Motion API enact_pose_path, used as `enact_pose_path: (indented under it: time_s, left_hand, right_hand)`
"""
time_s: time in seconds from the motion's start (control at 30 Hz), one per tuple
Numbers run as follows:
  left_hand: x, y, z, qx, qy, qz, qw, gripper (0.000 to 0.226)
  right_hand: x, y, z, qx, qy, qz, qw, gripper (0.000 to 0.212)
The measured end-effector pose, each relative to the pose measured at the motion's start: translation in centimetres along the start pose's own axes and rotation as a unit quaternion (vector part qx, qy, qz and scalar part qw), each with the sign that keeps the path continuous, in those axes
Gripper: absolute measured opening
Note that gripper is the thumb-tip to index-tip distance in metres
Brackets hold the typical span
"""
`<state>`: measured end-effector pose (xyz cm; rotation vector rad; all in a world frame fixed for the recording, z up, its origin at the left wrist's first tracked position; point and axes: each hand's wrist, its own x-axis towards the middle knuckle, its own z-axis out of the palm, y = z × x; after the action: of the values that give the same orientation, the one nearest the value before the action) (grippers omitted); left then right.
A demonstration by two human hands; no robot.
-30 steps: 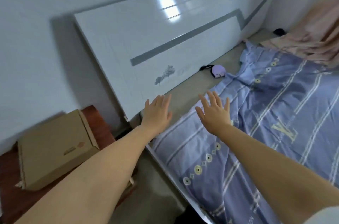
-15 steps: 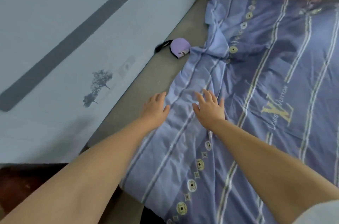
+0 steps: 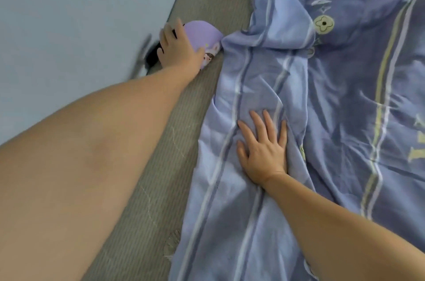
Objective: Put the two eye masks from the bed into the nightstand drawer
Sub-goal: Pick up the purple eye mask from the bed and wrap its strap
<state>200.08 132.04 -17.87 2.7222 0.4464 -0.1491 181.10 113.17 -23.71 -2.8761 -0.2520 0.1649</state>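
A purple eye mask (image 3: 203, 31) with a cartoon print lies on the bare mattress, against the headboard and at the quilt's edge. My left hand (image 3: 177, 48) rests on top of it with the fingers spread, covering its left part. A black piece (image 3: 151, 56), a strap or a second mask, shows just left of that hand; I cannot tell which. My right hand (image 3: 264, 149) lies flat and open on the blue quilt, holding nothing. The nightstand is out of view.
The blue striped quilt (image 3: 345, 78) covers the right side of the bed. A strip of grey-green mattress (image 3: 158, 170) runs between it and the white headboard (image 3: 80, 16) on the left.
The view has dropped closer to the bed. My left hand has reached forward onto the purple eye mask. My right hand has pressed down flat on the quilt.
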Motion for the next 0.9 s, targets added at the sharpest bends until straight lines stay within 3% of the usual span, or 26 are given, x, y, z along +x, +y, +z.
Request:
enact_pose_path:
  time_s: [0.07,0.13,0.27,0.4,0.5,0.67,0.7,0.77,0.83,0.9]
  left_hand:
    - [1.7,0.6,0.1,0.009,-0.019,-0.02,1.0,0.086]
    - [2.1,0.5,0.2,0.052,-0.011,0.006,0.999,0.071]
    - [-1.2,-0.1,0.1,0.089,0.039,0.171,0.98,0.024]
    - [-9.2,-1.5,2.2,0.065,-0.096,0.224,0.968,0.033]
    - [-15.9,-3.1,2.2,0.038,-0.114,0.196,0.973,0.042]
    - [-26.5,-4.0,-3.3,-0.054,-0.112,0.2,0.972,0.022]
    - [-28.7,-3.8,-4.8,-0.091,-0.106,0.182,0.973,0.019]
    - [-33.1,-2.9,-8.2,-0.167,-0.061,0.124,0.976,0.013]
    - [-37.8,-2.1,-11.6,-0.214,0.022,0.057,0.975,0.003]
    - [-42.5,-1.4,-14.9,-0.23,0.105,-0.014,0.967,0.025]
  right_hand:
    - [0.2,-0.1,-0.3,0.001,-0.005,0.002,1.0,0.052]
    - [0.1,-0.2,-0.5,-0.003,-0.009,0.001,1.0,0.052]
    - [0.2,0.0,-0.3,-0.002,0.001,-0.003,1.0,0.052]
    - [0.2,0.0,0.0,-0.008,-0.012,0.001,1.0,0.053]
    - [0.4,0.0,-0.7,0.011,-0.047,-0.002,0.999,0.054]
    - [-2.9,-1.1,-8.9,0.152,-0.199,-0.076,0.965,0.079]
    - [-4.4,-1.8,-11.4,0.158,-0.212,-0.12,0.957,0.074]
    - [-8.3,-3.3,-16.4,0.182,-0.239,-0.182,0.936,0.043]
    - [-12.5,-4.7,-21.3,0.25,-0.278,-0.155,0.914,0.018]
    - [-16.3,-5.8,-26.0,0.3,-0.304,-0.112,0.897,0.028]
